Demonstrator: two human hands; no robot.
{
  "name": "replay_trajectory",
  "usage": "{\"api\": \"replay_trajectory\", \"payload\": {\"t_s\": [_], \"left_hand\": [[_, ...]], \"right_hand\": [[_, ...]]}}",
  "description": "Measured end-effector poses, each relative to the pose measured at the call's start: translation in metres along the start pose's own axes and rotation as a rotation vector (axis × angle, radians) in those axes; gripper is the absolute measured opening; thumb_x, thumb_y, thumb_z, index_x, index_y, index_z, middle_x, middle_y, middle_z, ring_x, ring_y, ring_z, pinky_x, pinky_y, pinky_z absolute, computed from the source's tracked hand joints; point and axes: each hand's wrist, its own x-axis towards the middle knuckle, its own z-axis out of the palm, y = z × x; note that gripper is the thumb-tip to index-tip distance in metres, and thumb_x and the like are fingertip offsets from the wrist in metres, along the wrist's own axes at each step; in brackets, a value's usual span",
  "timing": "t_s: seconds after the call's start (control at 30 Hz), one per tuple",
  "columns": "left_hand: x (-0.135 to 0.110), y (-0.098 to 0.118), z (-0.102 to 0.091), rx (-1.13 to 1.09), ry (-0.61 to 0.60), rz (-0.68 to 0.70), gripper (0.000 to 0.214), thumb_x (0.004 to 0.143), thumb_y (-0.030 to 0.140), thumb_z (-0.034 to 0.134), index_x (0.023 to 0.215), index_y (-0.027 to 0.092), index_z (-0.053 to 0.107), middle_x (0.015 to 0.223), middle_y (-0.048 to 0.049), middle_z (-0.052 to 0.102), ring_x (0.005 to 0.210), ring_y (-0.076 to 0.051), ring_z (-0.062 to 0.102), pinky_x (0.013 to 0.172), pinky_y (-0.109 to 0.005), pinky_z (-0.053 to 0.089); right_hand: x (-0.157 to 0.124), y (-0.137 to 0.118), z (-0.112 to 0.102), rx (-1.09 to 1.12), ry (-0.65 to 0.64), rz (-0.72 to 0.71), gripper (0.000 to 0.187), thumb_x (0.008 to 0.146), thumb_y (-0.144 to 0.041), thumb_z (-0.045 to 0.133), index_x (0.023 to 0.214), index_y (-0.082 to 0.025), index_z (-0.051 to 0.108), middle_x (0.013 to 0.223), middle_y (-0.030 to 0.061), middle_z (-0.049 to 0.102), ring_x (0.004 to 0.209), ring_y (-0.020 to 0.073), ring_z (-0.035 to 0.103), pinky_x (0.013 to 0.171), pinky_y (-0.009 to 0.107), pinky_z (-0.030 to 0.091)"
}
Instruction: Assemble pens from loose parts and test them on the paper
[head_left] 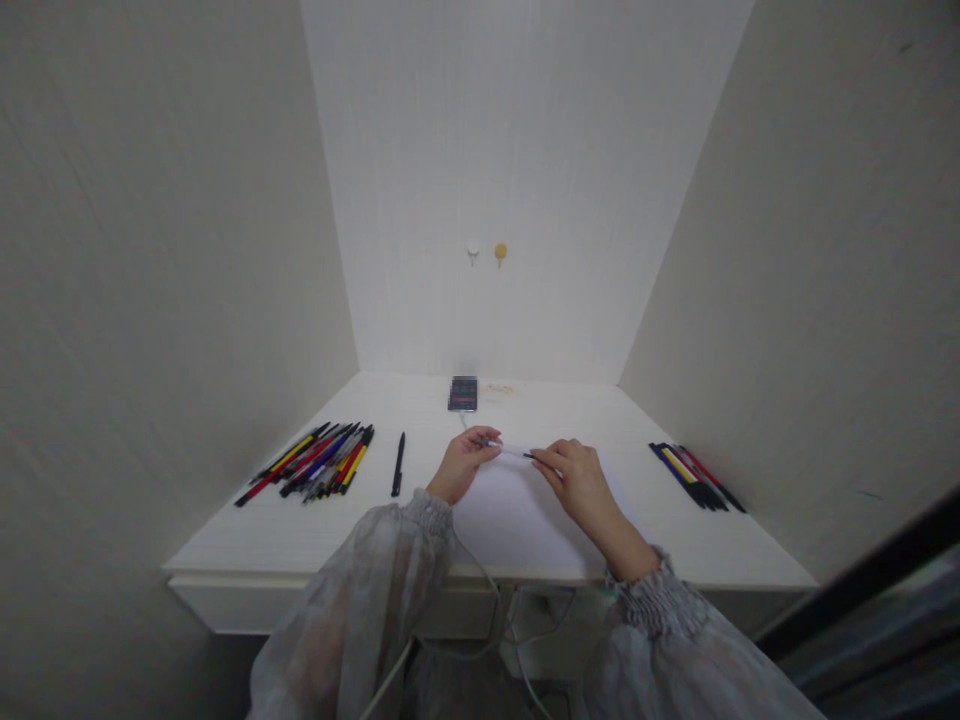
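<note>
My left hand [466,463] and my right hand [577,478] meet over a white sheet of paper [517,515] at the middle of the white desk [247,540]. Between them they hold a thin pale pen [510,451], each hand pinching one end with closed fingers. A single black pen [398,464] lies on the desk just left of my left hand. Loose grey sleeves cover both forearms.
A heap of several coloured pens [319,461] lies at the desk's left. A smaller group of pens [694,476] lies at the right. A phone [463,393] with a cable lies at the back by the wall. Walls close in on three sides.
</note>
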Motion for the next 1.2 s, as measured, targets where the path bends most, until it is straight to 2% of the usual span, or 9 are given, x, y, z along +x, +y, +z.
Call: {"api": "replay_trajectory", "payload": {"t_s": [0.23,0.4,0.63,0.83,1.0,1.1,1.2], "left_hand": [[-0.002,0.001,0.002,0.037,-0.007,-0.013,0.029,0.055,0.014,0.070,0.082,0.015,0.060,0.075,-0.0005,0.060,0.072,-0.009,0.051,0.073,-0.023,0.036],[-0.003,0.002,0.003,0.066,-0.022,-0.013,0.029,0.055,0.015,0.071,0.082,0.015,0.060,0.076,-0.0004,0.061,0.071,-0.009,0.052,0.072,-0.023,0.036],[-0.003,0.001,0.002,0.116,-0.033,-0.017,0.029,0.053,0.017,0.072,0.080,0.014,0.060,0.075,-0.0018,0.062,0.071,-0.011,0.053,0.071,-0.024,0.038],[-0.004,-0.001,0.001,0.162,-0.048,-0.060,0.024,0.054,0.021,0.072,0.074,0.013,0.062,0.070,-0.0013,0.061,0.063,-0.010,0.052,0.064,-0.023,0.039],[-0.004,0.001,0.003,0.131,-0.024,-0.086,0.026,0.051,0.022,0.074,0.072,0.013,0.063,0.066,-0.0012,0.062,0.062,-0.011,0.054,0.065,-0.025,0.040],[-0.004,0.002,0.004,0.102,-0.014,-0.100,0.026,0.050,0.022,0.074,0.072,0.013,0.063,0.065,-0.0009,0.062,0.062,-0.012,0.056,0.066,-0.026,0.040],[-0.004,0.002,0.003,0.082,-0.020,-0.110,0.025,0.050,0.022,0.074,0.071,0.013,0.063,0.065,-0.0005,0.062,0.062,-0.011,0.056,0.066,-0.026,0.040]], "right_hand": [[0.000,0.001,0.011,0.141,0.038,-0.026,0.018,0.078,-0.020,0.051,0.093,-0.016,0.061,0.077,0.0078,0.059,0.076,0.0188,0.052,0.068,0.031,0.042],[0.000,-0.002,0.006,0.150,0.050,-0.013,0.009,0.076,-0.019,0.053,0.082,-0.015,0.057,0.076,0.0075,0.059,0.075,0.0192,0.051,0.066,0.031,0.042],[-0.002,-0.001,0.001,0.146,0.057,0.017,0.012,0.074,-0.027,0.056,0.080,-0.016,0.056,0.072,0.0048,0.061,0.070,0.0189,0.052,0.066,0.031,0.040],[-0.005,0.001,0.005,0.403,0.014,0.172,0.016,0.073,-0.034,0.056,0.071,-0.020,0.060,0.067,0.0026,0.063,0.061,0.0161,0.057,0.059,0.028,0.043],[-0.008,0.004,0.006,0.632,0.069,0.143,0.015,0.073,-0.029,0.056,0.080,-0.019,0.064,0.082,0.0053,0.063,0.080,0.0167,0.058,0.072,0.030,0.045],[-0.010,0.006,0.001,0.712,0.043,0.115,0.018,0.075,-0.028,0.053,0.086,-0.021,0.065,0.087,0.0050,0.061,0.084,0.0159,0.057,0.075,0.030,0.045],[-0.012,0.005,-0.001,0.769,0.051,0.197,0.019,0.073,-0.031,0.057,0.087,-0.020,0.063,0.088,0.0051,0.062,0.083,0.0165,0.058,0.074,0.031,0.045]]}}
